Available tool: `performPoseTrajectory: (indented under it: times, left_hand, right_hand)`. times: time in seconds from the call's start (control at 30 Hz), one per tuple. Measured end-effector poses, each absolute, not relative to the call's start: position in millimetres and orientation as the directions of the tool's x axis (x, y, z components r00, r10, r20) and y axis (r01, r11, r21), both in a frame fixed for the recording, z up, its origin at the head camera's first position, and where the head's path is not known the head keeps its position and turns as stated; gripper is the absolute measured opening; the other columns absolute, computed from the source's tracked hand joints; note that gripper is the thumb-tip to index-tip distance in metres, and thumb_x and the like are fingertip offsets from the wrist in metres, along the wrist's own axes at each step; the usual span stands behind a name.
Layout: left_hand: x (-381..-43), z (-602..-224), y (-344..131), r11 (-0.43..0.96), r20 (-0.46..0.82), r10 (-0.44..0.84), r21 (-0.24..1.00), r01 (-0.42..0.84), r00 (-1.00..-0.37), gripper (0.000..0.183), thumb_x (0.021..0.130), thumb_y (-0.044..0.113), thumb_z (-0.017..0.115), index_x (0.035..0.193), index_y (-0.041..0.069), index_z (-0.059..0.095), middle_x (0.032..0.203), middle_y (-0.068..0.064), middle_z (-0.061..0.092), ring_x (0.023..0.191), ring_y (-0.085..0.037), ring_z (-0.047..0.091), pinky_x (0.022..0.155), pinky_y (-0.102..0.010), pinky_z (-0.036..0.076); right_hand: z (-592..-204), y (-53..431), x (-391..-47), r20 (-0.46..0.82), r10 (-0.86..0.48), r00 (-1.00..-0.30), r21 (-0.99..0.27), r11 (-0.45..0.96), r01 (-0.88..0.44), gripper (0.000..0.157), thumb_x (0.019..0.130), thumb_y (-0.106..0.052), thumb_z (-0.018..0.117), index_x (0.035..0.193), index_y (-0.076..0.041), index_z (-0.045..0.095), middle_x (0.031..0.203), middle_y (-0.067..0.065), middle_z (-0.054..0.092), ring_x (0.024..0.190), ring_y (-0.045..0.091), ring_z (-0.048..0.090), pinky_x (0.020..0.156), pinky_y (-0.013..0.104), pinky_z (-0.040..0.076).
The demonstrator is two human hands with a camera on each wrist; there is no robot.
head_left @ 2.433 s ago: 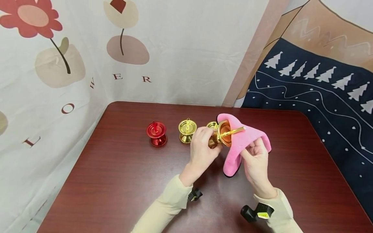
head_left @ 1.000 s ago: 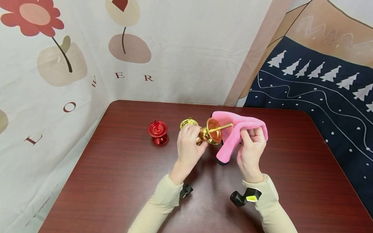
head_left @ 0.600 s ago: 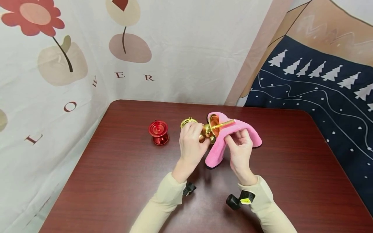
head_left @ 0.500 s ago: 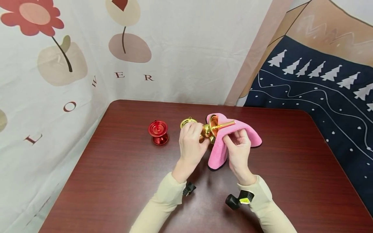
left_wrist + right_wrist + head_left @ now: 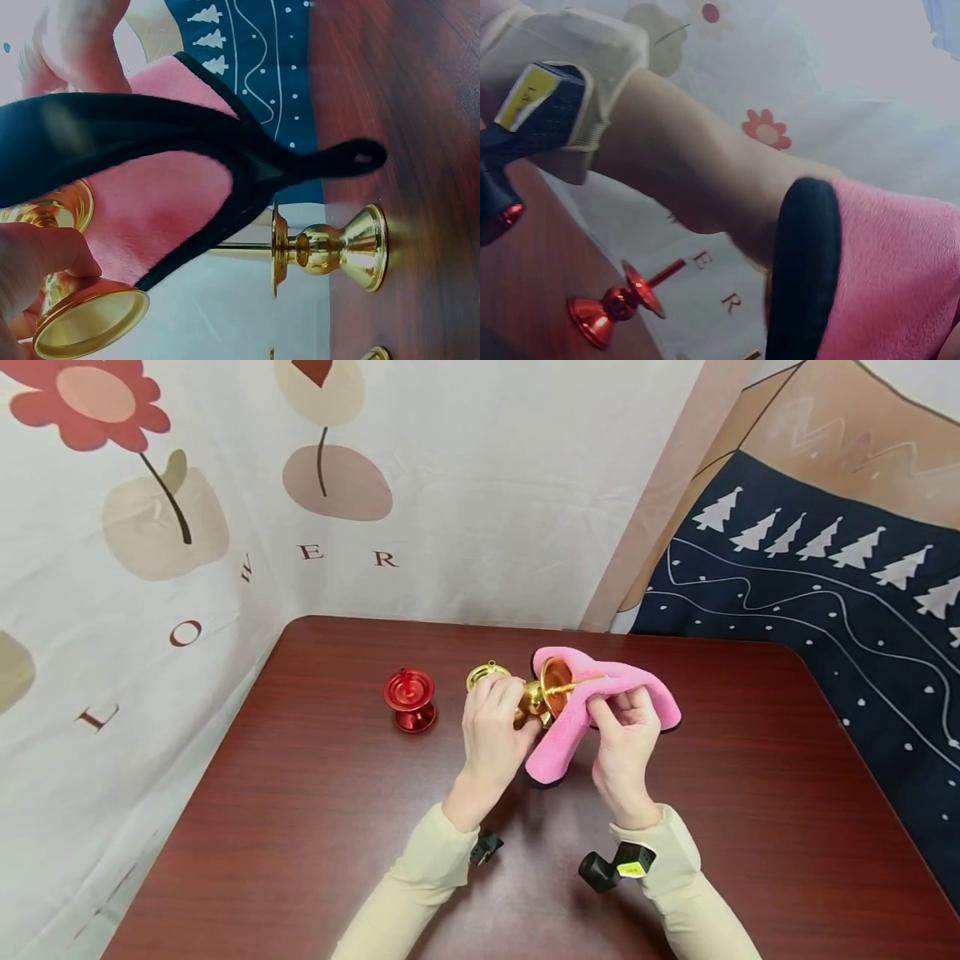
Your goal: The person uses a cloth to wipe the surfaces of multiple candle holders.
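Note:
In the head view my left hand (image 5: 493, 731) grips a gold candle holder (image 5: 533, 697) by its stem, tilted so that its dish and thin tube point right. My right hand (image 5: 626, 735) pinches a pink cloth (image 5: 558, 747) with black edging, draped over the tube and against the dish. The left wrist view shows the held holder's flared base (image 5: 94, 322) below my left fingers (image 5: 45, 262), with the cloth's black loop tab (image 5: 352, 159) hanging out. My right hand (image 5: 82, 45) shows at its top left. The right wrist view has the cloth (image 5: 900, 262) at lower right.
A red candle holder (image 5: 410, 700) stands upright on the dark wooden table (image 5: 337, 827), left of my hands. Another gold holder (image 5: 486, 673) is partly hidden behind my left hand. One more gold holder (image 5: 322, 249) stands near the cloth. Printed curtains (image 5: 487, 510) hang behind the table.
Both hands have shifted left with the candle holder and cloth over the span. Lately the left hand stays put while the cloth moves slightly and folds over more of the tube.

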State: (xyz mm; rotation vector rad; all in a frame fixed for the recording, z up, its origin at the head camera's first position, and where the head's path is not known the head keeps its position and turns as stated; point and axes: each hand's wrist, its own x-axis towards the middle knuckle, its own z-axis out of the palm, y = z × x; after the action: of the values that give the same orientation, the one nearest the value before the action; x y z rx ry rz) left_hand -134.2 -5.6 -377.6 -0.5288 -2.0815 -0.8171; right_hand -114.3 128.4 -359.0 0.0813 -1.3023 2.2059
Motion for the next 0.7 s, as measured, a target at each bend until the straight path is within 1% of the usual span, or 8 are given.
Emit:
performPoseTrajectory:
  times: [0.1,0.23,0.33,0.4,0.5,0.57,0.67,0.7]
  left_hand:
    - [-135,-378,-6,0.686,0.806,0.065,0.393,0.613,-0.589,0.026,0.061,0.006,0.075,0.08,0.005,0.057,0.084,-0.008,0.062,0.092,-0.024,0.054,0.082,-0.039,0.043]
    - [-135,-379,-8,0.663,0.789,0.036,0.441,0.605,-0.614,0.025,0.063,0.006,0.075,0.081,0.005,0.058,0.083,-0.007,0.062,0.092,-0.024,0.054,0.08,-0.04,0.043]
    - [-134,-380,-8,0.646,0.768,0.012,0.483,0.591,-0.64,0.025,0.063,0.006,0.076,0.079,0.005,0.057,0.082,-0.007,0.062,0.09,-0.024,0.054,0.078,-0.04,0.043]
    - [-134,-380,-8,0.636,0.755,-0.002,0.507,0.581,-0.656,0.025,0.063,0.007,0.076,0.078,0.005,0.057,0.081,-0.007,0.062,0.089,-0.024,0.054,0.078,-0.04,0.043]
    - [-134,-380,-7,0.628,0.744,-0.02,0.529,0.571,-0.668,0.025,0.063,0.007,0.075,0.078,0.005,0.056,0.081,-0.007,0.061,0.089,-0.025,0.054,0.076,-0.041,0.042]
    - [-134,-380,-7,0.625,0.745,-0.035,0.537,0.567,-0.666,0.025,0.063,0.007,0.075,0.078,0.004,0.056,0.081,-0.007,0.061,0.088,-0.025,0.053,0.075,-0.041,0.042]
    - [-135,-380,-6,0.631,0.75,-0.06,0.539,0.558,-0.658,0.025,0.063,0.007,0.075,0.078,0.004,0.055,0.08,-0.007,0.06,0.087,-0.025,0.053,0.074,-0.041,0.041]
    - [-135,-380,-6,0.635,0.752,-0.067,0.539,0.553,-0.656,0.026,0.063,0.007,0.076,0.078,0.004,0.055,0.081,-0.008,0.06,0.087,-0.026,0.053,0.074,-0.041,0.041]
  right_hand:
    - [-355,132,-115,0.34,0.469,-0.815,-0.748,-0.39,-0.537,0.023,0.079,0.016,0.056,0.088,-0.004,0.065,0.081,0.005,0.068,0.069,0.012,0.056,0.057,0.02,0.049]
    - [-350,138,-115,0.324,0.51,-0.797,-0.7,-0.437,-0.565,0.021,0.081,0.016,0.055,0.087,-0.002,0.065,0.08,0.007,0.068,0.07,0.012,0.058,0.061,0.021,0.052]
    - [-349,140,-114,0.329,0.513,-0.793,-0.703,-0.427,-0.568,0.022,0.081,0.016,0.054,0.086,-0.003,0.065,0.078,0.006,0.067,0.068,0.011,0.058,0.06,0.02,0.051]
    - [-351,139,-112,0.345,0.484,-0.804,-0.721,-0.411,-0.558,0.025,0.081,0.017,0.053,0.086,-0.004,0.065,0.078,0.005,0.068,0.069,0.011,0.058,0.06,0.019,0.05]
    - [-355,135,-108,0.388,0.402,-0.829,-0.761,-0.368,-0.534,0.027,0.081,0.017,0.053,0.087,-0.006,0.066,0.082,0.003,0.068,0.073,0.01,0.058,0.061,0.02,0.047]
    - [-358,133,-106,0.417,0.336,-0.844,-0.774,-0.355,-0.524,0.027,0.083,0.014,0.052,0.092,-0.007,0.066,0.087,0.002,0.068,0.078,0.01,0.059,0.066,0.021,0.048]
    - [-359,130,-102,0.467,0.238,-0.851,-0.793,-0.313,-0.523,0.024,0.088,0.005,0.048,0.099,-0.009,0.063,0.094,0.0,0.066,0.086,0.009,0.058,0.076,0.022,0.047]
    - [-360,130,-100,0.486,0.206,-0.849,-0.797,-0.294,-0.528,0.021,0.089,0.002,0.049,0.102,-0.008,0.061,0.097,0.0,0.065,0.089,0.009,0.057,0.079,0.023,0.046]
